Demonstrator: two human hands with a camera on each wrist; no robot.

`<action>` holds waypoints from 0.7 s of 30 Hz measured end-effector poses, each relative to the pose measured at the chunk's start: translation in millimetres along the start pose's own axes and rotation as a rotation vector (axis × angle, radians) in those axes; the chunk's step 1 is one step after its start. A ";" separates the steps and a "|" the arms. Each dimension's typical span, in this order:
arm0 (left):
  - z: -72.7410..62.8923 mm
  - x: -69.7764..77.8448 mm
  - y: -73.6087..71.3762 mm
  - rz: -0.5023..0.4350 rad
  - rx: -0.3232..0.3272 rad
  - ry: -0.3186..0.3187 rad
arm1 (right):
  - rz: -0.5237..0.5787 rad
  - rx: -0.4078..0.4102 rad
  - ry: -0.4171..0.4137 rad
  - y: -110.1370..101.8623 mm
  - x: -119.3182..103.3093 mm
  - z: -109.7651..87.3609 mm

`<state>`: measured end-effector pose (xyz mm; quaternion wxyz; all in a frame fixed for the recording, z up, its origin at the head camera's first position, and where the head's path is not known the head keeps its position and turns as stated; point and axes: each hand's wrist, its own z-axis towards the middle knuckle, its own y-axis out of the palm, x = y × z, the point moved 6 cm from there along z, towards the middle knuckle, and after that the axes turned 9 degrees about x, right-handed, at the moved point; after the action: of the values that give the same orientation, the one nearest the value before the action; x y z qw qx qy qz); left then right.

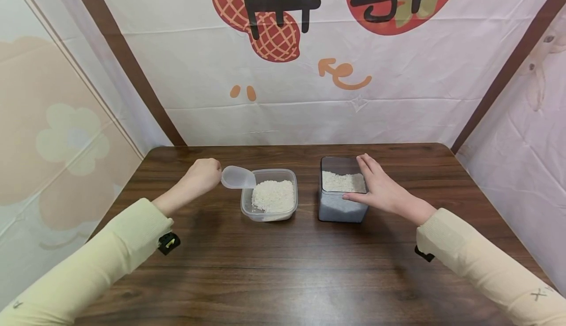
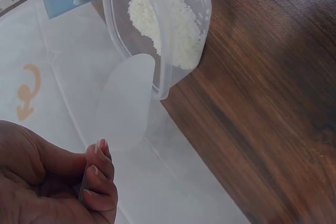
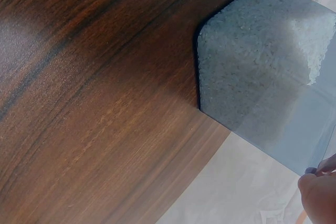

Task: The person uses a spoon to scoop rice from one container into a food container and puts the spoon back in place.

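My left hand (image 1: 203, 174) pinches the handle of a translucent plastic scoop (image 1: 239, 177) between thumb and curled fingers. The scoop's bowl (image 2: 127, 103) overlaps the left rim of a clear plastic box (image 1: 246, 208); no rice shows in it. White rice (image 1: 275, 195) lies heaped inside that box. To its right stands a taller, blue-tinted see-through container (image 1: 340, 211), upright and partly filled with rice (image 3: 241, 56). My right hand (image 1: 383, 189) grips this container at its upper right, the thumb at the near rim and the fingers along the far right edge.
Both containers stand on a dark wood-grain table (image 1: 283, 267), with a gap between them. Behind the table hangs a white printed cloth (image 1: 199, 85), and more cloth (image 1: 522, 134) hangs at the sides.
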<state>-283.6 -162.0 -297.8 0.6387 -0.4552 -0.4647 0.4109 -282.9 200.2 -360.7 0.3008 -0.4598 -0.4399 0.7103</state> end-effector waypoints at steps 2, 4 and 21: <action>0.8 2.6 -1.4 0.000 0.013 0.009 | -0.002 0.000 0.000 0.2 0.1 0.1; 2.1 5.9 -3.2 0.011 0.029 0.027 | -0.004 0.003 -0.002 0.0 0.0 0.1; 15.3 33.1 -21.1 -0.039 0.045 0.038 | -0.001 0.005 -0.002 0.0 -0.4 0.2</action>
<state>-288.6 -132.8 -267.8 0.6655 -0.4393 -0.4518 0.4001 -283.0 199.8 -360.5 0.3018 -0.4583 -0.4388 0.7116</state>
